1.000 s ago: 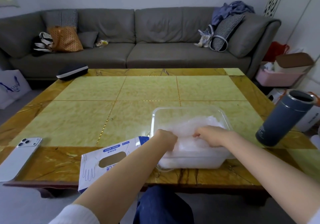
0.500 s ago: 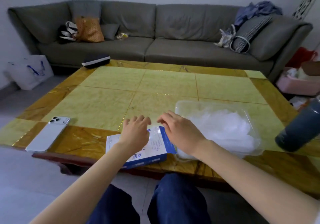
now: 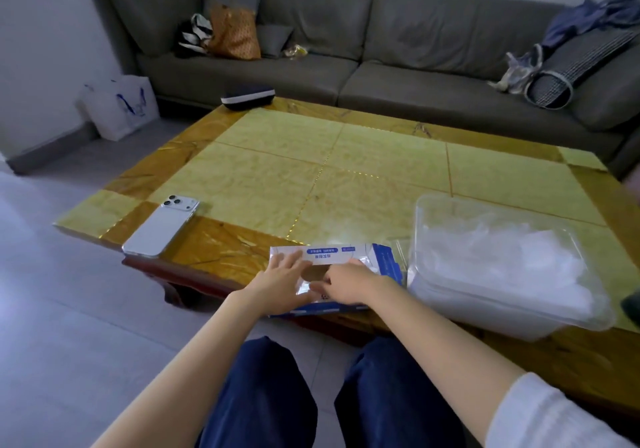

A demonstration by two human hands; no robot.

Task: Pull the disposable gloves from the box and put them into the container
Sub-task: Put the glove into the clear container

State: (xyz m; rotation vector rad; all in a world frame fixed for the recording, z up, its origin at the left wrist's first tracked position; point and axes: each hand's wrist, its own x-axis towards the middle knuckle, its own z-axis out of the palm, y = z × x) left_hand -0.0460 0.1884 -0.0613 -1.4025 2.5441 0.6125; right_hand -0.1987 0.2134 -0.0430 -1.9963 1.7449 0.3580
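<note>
Shifted off the container [image 3: 426, 205], just right of the box [image 3: 332, 254], and onto the box itself. Left hand [image 3: 282, 284] flat on its top, fingers straight, pinning it; right hand [image 3: 348, 284] at its slot, fingertips apparently pinching clear glove film [image 3: 306, 288]. Best to keep pressing, draw one glove out slowly, avoid dragging the box along too.

Worktop [image 3: 381, 170]: yellow tiled top. Phone [image 3: 161, 227] lies camera-side up at its near-left edge. Dark case [image 3: 247, 95] lies at its far-left corner. Sofa [image 3: 415, 76] stands behind it; white bag [image 3: 119, 106] stands on the floor to its left.
</note>
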